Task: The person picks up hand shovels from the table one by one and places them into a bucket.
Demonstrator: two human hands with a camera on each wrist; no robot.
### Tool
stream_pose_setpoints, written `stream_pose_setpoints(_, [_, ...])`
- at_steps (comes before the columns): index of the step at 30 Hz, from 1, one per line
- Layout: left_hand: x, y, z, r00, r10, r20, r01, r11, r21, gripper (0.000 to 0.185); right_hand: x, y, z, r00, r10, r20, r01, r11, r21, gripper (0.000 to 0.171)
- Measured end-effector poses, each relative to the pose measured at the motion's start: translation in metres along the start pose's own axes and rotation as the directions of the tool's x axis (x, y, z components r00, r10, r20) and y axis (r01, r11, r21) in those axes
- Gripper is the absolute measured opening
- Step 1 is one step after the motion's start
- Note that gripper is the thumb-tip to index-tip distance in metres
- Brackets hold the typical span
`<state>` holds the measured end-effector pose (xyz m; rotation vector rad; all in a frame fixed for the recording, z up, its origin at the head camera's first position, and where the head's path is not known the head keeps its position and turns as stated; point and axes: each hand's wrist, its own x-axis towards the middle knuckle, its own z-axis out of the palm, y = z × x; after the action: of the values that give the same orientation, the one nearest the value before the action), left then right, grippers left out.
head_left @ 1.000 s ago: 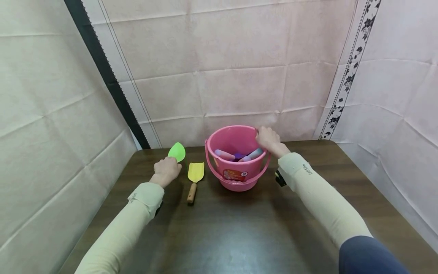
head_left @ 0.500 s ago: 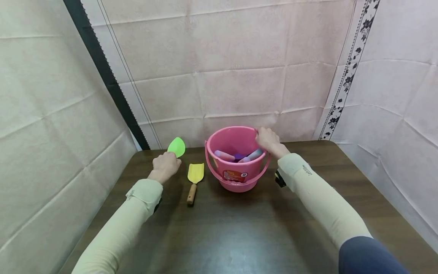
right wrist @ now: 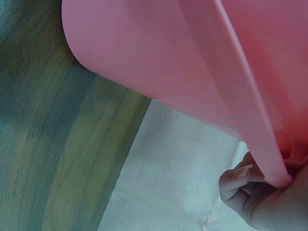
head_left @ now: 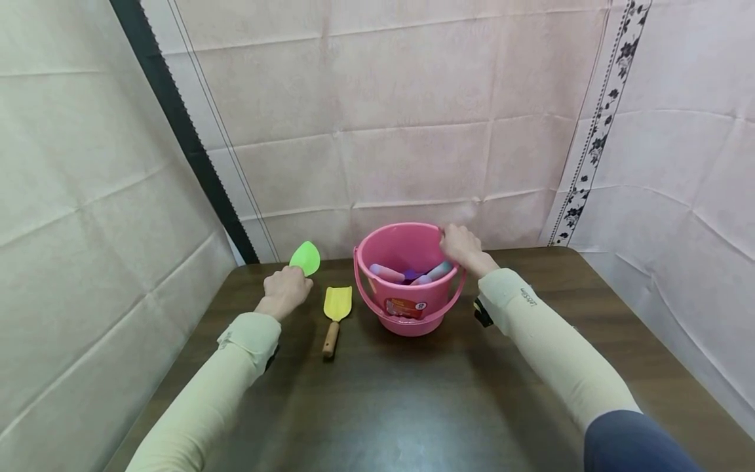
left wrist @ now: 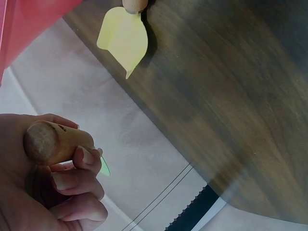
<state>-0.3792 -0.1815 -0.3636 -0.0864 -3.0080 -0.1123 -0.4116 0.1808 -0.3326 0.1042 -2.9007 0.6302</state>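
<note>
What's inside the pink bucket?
The bucket holds pastel handles, pink and bluish, plus something purple. Their lower ends and the bucket's bottom are hidden behind its wall, so what they are can't be told.

Pale cream long sleeves with small dark lettering near the right cuff (head_left: pixel 527 296), bare hands, trimmed nails.

A dark wooden table (head_left: pixel 413 406) carried the things. A pink bucket (head_left: pixel 407 308) stood near its far edge. A yellow trowel (head_left: pixel 335 313) lay flat just left of it.
</note>
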Motion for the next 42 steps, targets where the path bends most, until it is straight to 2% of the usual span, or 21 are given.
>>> stream_pose_setpoints(9, [0.002,0.005,-0.010,1.000,0.006,-0.022,-0.006,1.000,0.002,0.037,0.000,0.000,0.000,1.000,0.002,-0.007,-0.002,1.000,-0.011,0.033])
stream_pose_setpoints(25, [0.002,0.027,-0.036,0.995,0.081,-0.059,-0.081,0.997,0.005,0.036,0.000,0.000,0.000,1.000,-0.011,0.000,0.011,1.000,-0.004,0.033])
stream_pose_setpoints(42, [0.003,0.048,-0.057,0.985,0.143,-0.097,-0.143,0.990,0.005,0.035,-0.002,-0.001,-0.001,1.000,-0.010,0.001,0.010,1.000,0.001,0.033])
